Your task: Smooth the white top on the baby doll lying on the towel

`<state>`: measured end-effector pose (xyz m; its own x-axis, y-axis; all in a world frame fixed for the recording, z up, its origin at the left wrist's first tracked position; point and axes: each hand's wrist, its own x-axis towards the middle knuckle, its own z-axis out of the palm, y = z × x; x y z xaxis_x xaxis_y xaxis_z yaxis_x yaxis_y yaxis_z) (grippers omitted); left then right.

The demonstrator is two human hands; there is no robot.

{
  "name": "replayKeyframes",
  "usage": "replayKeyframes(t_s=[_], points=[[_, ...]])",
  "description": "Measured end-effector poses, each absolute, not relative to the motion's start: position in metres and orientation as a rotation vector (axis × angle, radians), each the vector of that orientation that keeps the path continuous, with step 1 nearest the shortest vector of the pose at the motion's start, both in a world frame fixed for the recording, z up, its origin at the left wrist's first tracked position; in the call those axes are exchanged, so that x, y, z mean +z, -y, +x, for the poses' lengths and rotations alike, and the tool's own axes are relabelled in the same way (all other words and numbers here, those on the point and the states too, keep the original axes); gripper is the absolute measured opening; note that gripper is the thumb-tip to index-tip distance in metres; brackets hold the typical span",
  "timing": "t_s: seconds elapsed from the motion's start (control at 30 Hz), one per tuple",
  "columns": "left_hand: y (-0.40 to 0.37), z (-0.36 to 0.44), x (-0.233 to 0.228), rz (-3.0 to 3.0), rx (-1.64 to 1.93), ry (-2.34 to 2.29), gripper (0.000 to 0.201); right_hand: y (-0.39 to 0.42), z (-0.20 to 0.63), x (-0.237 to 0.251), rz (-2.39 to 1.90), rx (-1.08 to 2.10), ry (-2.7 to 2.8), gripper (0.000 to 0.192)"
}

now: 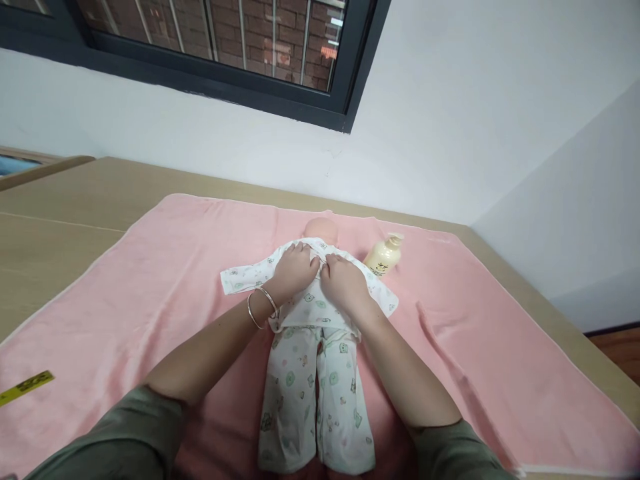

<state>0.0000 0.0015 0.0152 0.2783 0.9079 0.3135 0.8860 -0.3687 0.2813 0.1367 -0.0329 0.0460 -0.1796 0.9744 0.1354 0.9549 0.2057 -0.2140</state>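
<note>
Shirt (313,308) under left hand (295,270) and right hand (345,283), close together; grip unclear.
Likely soft, light; best pinched by front edges.

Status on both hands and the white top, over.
Left hand, right hand: both on white top, upper front. Top spread, sleeves out. Bottle close beyond right-side sleeve.

We have open room over the pink blanket (185,247) left of the doll (315,310), with a flat yellow strip (26,388) at the near left. Farther right, the bottle (384,257) stands in the way just beside the doll's right-side sleeve (384,297); right of it we could pass over blanket and a low fold (440,343). The wall (415,167) bounds us on the far side. Between our forearms, a gap opens over the trousers (295,393).
</note>
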Motion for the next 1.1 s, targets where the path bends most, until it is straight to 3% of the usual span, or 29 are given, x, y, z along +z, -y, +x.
replayKeyframes(t_s=[0.17, 0.4, 0.7, 0.9, 1.1], points=[[0.010, 0.010, 0.007, 2.459, 0.730, -1.770, 0.039, 0.023, 0.148, 0.047, -1.783, 0.233, 2.228, 0.039], [0.024, 0.015, 0.003, 2.528, 0.694, -1.665, 0.034, 0.002, 0.158, 0.029, -1.733, 0.250, 2.244, 0.055], [-0.011, -0.001, 0.000, 2.493, 0.703, -1.722, 0.037, 0.030, 0.142, 0.049, -1.789, 0.135, 2.272, 0.035], [-0.003, 0.006, -0.006, 2.403, 0.740, -1.851, 0.048, 0.013, 0.152, 0.038, -1.752, 0.223, 2.204, 0.043], [0.009, 0.012, 0.003, 2.427, 0.689, -1.867, 0.047, 0.002, 0.161, 0.030, -1.701, 0.274, 2.192, 0.049]])
